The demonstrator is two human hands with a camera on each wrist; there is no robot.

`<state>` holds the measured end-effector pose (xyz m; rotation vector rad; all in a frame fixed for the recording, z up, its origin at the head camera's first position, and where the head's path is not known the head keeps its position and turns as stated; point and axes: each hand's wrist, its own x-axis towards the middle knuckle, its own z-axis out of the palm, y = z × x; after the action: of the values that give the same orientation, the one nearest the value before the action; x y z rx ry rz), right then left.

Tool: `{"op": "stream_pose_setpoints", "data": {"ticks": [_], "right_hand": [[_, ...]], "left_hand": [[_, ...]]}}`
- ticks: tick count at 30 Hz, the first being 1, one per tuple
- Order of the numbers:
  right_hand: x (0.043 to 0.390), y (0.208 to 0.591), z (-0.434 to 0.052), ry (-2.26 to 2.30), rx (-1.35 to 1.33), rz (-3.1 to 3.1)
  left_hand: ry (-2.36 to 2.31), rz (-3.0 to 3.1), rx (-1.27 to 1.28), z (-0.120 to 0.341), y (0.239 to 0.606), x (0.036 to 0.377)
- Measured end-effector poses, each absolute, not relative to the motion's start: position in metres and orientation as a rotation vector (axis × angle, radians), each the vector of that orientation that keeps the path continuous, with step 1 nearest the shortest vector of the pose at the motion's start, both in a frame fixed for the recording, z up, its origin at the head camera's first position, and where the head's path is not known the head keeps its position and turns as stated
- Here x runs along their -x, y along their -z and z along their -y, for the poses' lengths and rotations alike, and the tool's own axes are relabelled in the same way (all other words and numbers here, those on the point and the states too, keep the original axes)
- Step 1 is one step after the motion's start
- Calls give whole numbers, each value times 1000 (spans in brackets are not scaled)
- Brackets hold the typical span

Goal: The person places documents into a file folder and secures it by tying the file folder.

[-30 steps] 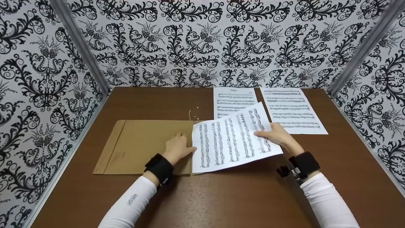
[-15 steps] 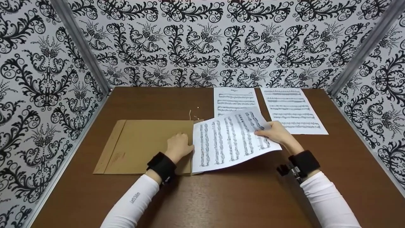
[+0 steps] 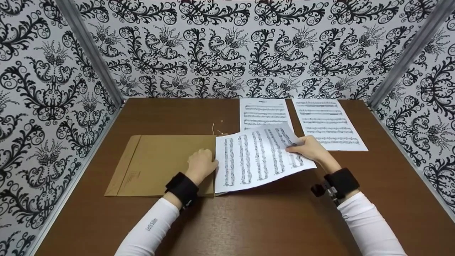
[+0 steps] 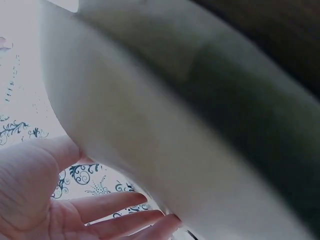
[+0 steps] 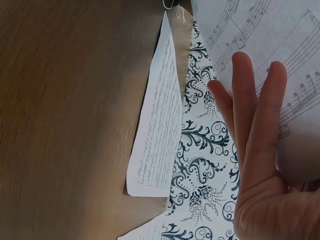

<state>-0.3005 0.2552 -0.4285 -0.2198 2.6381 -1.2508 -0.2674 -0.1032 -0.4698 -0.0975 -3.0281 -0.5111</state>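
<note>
A brown paper envelope [image 3: 163, 153] lies on the table, its open end to the right. My left hand [image 3: 201, 163] grips its upper layer at that end. In the left wrist view the envelope [image 4: 120, 115] bulges between the thumb and the fingers of the left hand [image 4: 35, 185]. A sheet of music [image 3: 249, 156] has its left edge at the opening; whether part is inside I cannot tell. My right hand [image 3: 310, 147] pinches the sheet's right side, thumb on top. Underneath, the straight fingers of the right hand [image 5: 260, 130] support it.
Two more music sheets lie at the back, one [image 3: 265, 112] partly behind the held sheet, the other [image 3: 328, 124] to its right. A thin string [image 3: 213, 128] sticks out behind the envelope. Patterned walls [image 3: 231, 49] enclose the brown table [image 3: 256, 224].
My left hand's fingers have curled in and now grip the envelope's edge. The held sheet's far right corner has dropped slightly, and the right hand has barely moved.
</note>
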Motion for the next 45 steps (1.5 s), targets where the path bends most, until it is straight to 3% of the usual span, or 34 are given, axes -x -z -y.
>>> {"op": "stream_pose_setpoints", "data": {"ticks": [16, 29, 45], "right_hand": [[302, 430, -254, 1284, 231, -2631], [306, 442, -255, 1409, 55, -2528], [292, 430, -243, 1326, 196, -2580]], "left_hand": [[570, 2953, 129, 106, 470, 268], [568, 2916, 165, 101, 469, 266], [568, 2886, 175, 100, 468, 266]]}}
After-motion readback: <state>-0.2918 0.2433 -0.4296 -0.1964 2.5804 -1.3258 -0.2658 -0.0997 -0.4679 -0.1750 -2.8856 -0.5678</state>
